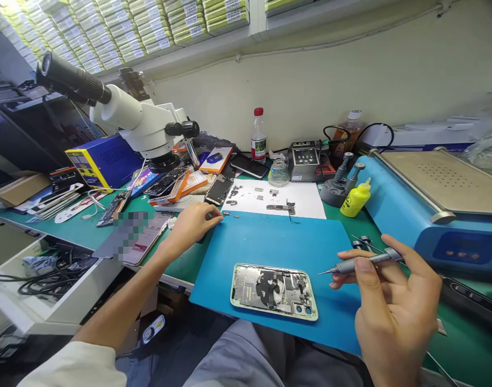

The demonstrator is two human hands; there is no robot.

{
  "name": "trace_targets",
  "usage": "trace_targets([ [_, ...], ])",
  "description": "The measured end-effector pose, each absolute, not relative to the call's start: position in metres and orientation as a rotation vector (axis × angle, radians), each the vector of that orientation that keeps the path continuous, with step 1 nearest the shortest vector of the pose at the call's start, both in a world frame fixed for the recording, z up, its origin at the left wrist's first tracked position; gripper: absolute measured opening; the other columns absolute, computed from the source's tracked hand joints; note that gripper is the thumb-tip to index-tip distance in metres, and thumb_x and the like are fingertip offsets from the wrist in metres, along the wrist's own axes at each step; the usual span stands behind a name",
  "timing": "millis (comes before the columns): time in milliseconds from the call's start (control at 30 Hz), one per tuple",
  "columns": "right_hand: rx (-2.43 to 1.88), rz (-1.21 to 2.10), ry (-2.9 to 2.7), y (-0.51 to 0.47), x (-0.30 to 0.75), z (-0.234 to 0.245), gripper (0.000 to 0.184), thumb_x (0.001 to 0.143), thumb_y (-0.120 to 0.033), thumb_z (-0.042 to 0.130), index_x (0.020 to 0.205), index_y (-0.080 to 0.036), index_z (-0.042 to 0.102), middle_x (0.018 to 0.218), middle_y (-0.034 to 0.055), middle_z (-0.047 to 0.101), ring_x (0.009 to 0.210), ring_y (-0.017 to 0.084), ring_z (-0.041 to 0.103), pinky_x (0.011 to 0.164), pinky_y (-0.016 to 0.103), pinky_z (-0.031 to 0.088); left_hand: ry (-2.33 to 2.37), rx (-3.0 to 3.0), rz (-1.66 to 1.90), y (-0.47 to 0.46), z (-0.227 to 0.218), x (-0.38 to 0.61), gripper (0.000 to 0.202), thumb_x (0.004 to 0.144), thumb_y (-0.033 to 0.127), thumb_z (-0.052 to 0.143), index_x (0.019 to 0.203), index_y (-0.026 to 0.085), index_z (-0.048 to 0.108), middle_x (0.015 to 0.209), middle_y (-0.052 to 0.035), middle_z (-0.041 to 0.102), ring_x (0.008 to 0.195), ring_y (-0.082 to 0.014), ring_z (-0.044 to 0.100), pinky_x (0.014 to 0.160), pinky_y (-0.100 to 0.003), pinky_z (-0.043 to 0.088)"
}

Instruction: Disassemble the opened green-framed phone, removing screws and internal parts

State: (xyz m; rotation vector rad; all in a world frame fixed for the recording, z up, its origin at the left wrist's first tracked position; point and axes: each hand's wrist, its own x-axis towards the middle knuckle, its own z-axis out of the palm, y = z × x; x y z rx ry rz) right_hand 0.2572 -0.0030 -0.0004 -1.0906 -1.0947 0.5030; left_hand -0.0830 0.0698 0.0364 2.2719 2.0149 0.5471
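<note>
An opened phone housing (273, 292) with a pale green rim lies face up on the blue work mat (270, 242), near its front edge. My right hand (391, 306) is closed around a thin grey screwdriver (361, 263), its tip pointing left, just right of the housing. My left hand (191, 224) reaches to the mat's far left corner, fingers pinched together near a small dark part; what they hold is too small to name. Loose screws and small phone parts (270, 201) lie on a white sheet (310, 201) behind the mat.
A white microscope (136, 121) stands at the back left beside a blue-and-yellow box (104, 161). Several phones and screens (181, 185) lie about. A yellow bottle (355, 199), a soldering station (305, 160), a drink bottle (258, 135) and a blue heating machine (427, 209) stand behind and right.
</note>
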Motion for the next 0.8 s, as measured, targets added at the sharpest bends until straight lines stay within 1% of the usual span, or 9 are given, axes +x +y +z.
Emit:
trace_targets([
  [67,-1.104,0.498,-1.092,-0.003,0.257,0.0,0.056,0.102,-0.054,0.079,0.147,-0.025,0.061,0.098,0.0029,0.08,0.056,0.017,0.069,0.055,0.035,0.061,2.035,2.259,0.523,0.069,0.032,-0.083,0.011,0.105,0.028,0.077,0.098,0.024,0.085,0.102,-0.0041,0.085,0.103,-0.0293,0.076,0.086,-0.038,0.056],
  [133,-1.114,0.498,-1.086,-0.004,0.257,0.001,0.057,0.102,-0.055,0.079,0.147,-0.025,0.061,0.098,0.0026,0.08,0.057,0.017,0.069,0.055,0.035,0.061,2.041,2.257,0.503,0.07,0.03,-0.082,0.012,0.107,0.029,0.076,0.101,0.022,0.083,0.104,-0.0045,0.083,0.105,-0.0272,0.075,0.092,-0.041,0.059],
  [233,-1.124,0.499,-1.087,-0.004,0.256,0.001,0.057,0.102,-0.056,0.079,0.147,-0.026,0.061,0.098,0.0022,0.08,0.057,0.017,0.069,0.055,0.034,0.061,2.037,2.261,0.476,0.074,0.027,-0.08,0.017,0.11,0.034,0.075,0.105,0.018,0.08,0.109,-0.0052,0.081,0.108,-0.0244,0.076,0.1,-0.045,0.061],
  [300,-1.132,0.497,-1.088,-0.004,0.256,0.001,0.057,0.102,-0.056,0.079,0.147,-0.026,0.061,0.098,0.0023,0.08,0.057,0.017,0.069,0.056,0.034,0.062,2.031,2.264,0.459,0.075,0.026,-0.08,0.019,0.11,0.036,0.076,0.106,0.018,0.079,0.11,-0.0054,0.08,0.109,-0.024,0.076,0.102,-0.046,0.062],
  [433,-1.147,0.497,-1.082,-0.005,0.257,0.0,0.059,0.101,-0.057,0.079,0.148,-0.025,0.062,0.096,0.0022,0.079,0.057,0.017,0.069,0.054,0.034,0.061,2.027,2.267,0.456,0.075,0.024,-0.08,0.017,0.11,0.033,0.075,0.104,0.019,0.081,0.107,-0.0054,0.081,0.107,-0.0251,0.075,0.1,-0.045,0.061],
  [633,-1.14,0.515,-1.072,-0.004,0.257,-0.001,0.061,0.1,-0.057,0.081,0.148,-0.025,0.062,0.095,0.0021,0.079,0.058,0.017,0.069,0.054,0.034,0.06,2.036,2.29,0.535,0.073,0.023,-0.081,0.019,0.107,0.03,0.072,0.097,0.025,0.087,0.101,-0.0063,0.086,0.103,-0.0323,0.075,0.09,-0.042,0.057],
  [733,-1.139,0.517,-1.071,-0.003,0.257,-0.002,0.06,0.1,-0.056,0.081,0.149,-0.026,0.062,0.097,0.002,0.079,0.058,0.017,0.069,0.055,0.034,0.06,2.04,2.3,0.6,0.071,0.027,-0.082,0.02,0.108,0.03,0.07,0.096,0.024,0.085,0.103,-0.0081,0.086,0.103,-0.0333,0.074,0.09,-0.044,0.057],
  [800,-1.135,0.513,-1.075,-0.002,0.257,-0.003,0.059,0.101,-0.053,0.081,0.149,-0.026,0.061,0.097,0.0016,0.079,0.058,0.016,0.068,0.056,0.034,0.06,2.019,2.313,0.652,0.065,0.031,-0.079,0.021,0.11,0.03,0.067,0.099,0.022,0.083,0.105,-0.0094,0.085,0.104,-0.0341,0.073,0.094,-0.047,0.057],
])
